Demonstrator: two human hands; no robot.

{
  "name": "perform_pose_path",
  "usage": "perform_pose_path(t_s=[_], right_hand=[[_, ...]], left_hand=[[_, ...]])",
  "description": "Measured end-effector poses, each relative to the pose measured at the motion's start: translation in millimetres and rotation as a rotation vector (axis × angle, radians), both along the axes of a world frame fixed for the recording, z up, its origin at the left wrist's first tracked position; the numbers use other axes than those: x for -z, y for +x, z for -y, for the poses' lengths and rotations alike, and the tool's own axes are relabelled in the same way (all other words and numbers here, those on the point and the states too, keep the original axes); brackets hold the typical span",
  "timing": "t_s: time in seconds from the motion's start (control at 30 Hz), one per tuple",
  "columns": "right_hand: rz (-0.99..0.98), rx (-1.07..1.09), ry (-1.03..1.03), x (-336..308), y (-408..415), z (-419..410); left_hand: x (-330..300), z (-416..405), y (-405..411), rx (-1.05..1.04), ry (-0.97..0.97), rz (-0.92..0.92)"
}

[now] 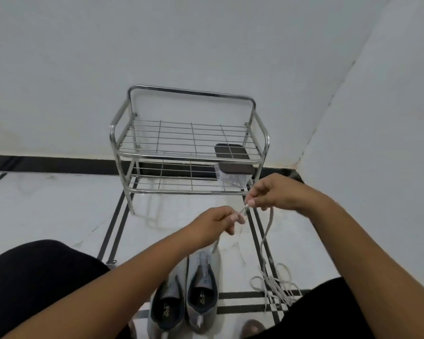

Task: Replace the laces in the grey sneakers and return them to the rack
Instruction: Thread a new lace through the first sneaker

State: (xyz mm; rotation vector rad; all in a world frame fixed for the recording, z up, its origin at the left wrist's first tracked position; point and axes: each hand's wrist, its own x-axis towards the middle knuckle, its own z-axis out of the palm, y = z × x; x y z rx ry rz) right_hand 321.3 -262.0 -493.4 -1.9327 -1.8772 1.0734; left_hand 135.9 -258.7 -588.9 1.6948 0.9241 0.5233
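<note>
Your left hand (216, 221) and right hand (269, 192) each pinch the lace (267, 228) above the floor; the grey sneakers (184, 294) sit below, before the rack (189, 143)

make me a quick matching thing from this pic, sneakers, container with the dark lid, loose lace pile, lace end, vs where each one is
Things:
1. grey sneakers
2. container with the dark lid
3. loose lace pile
4. lace end

Places:
A. pinched between the left hand and the right hand
B. on the lower shelf of the metal rack, right side
C. side by side on the floor between the person's knees
D. on the floor to the right of the shoes

Pairs: 1-C, 2-B, 3-D, 4-A
</note>
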Motion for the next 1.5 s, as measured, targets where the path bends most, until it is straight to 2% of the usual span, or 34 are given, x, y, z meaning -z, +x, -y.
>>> perform_pose_path(t_s=[0.07,0.13,0.23,0.3,0.37,0.47,0.53,0.63,0.83,1.0,1.2,1.37,1.43,1.5], right_hand=[[0.018,0.111,0.131,23.9,-6.1,5.9],[0.148,0.199,0.195,56.7,-2.2,10.6],[0.423,0.265,0.124,96.0,12.8,12.6],[0.479,0.361,0.116,107.1,21.9,11.5],[0.519,0.429,0.106,114.6,23.1,10.9],[0.617,0.303,0.020,127.2,2.3,9.4],[0.479,0.114,-0.024,135.7,-22.5,8.7],[0.072,-0.025,-0.029,140.9,-60.7,10.7],[-0.145,-0.062,-0.099,160.7,-83.6,6.4],[-0.194,-0.070,-0.107,168.3,-92.8,2.5],[-0.092,-0.073,-0.096,170.9,-95.8,-2.3],[-0.219,-0.038,-0.151,171.8,-99.4,-1.3],[-0.110,0.003,-0.112,173.8,-95.4,-2.5],[0.088,0.142,-0.042,181.4,-80.9,-7.6]], left_hand=[[2.1,-0.4,-27.3,-0.062,0.026,-0.054],[8.7,1.9,-55.3,-0.140,0.021,-0.123],[21.8,4.9,-87.6,-0.222,0.024,-0.307],[29.6,3.8,-94.6,-0.262,0.037,-0.407],[36.2,2.3,-94.5,-0.285,0.004,-0.435],[44.5,2.3,-90.8,-0.282,0.009,-0.480],[47.2,3.1,-87.6,-0.298,0.049,-0.474],[47.4,5.5,-81.2,-0.305,0.079,-0.398],[51.2,10.7,-76.9,-0.276,0.187,-0.487],[59.1,9.5,-79.4,-0.236,0.197,-0.542],[71.3,-0.1,-83.7,-0.363,0.179,-0.607],[76.6,0.5,-80.3,-0.403,0.147,-0.510],[83.1,1.5,-80.1,-0.436,0.104,-0.474],[93.4,4.1,-79.2,-0.465,0.060,-0.504]])
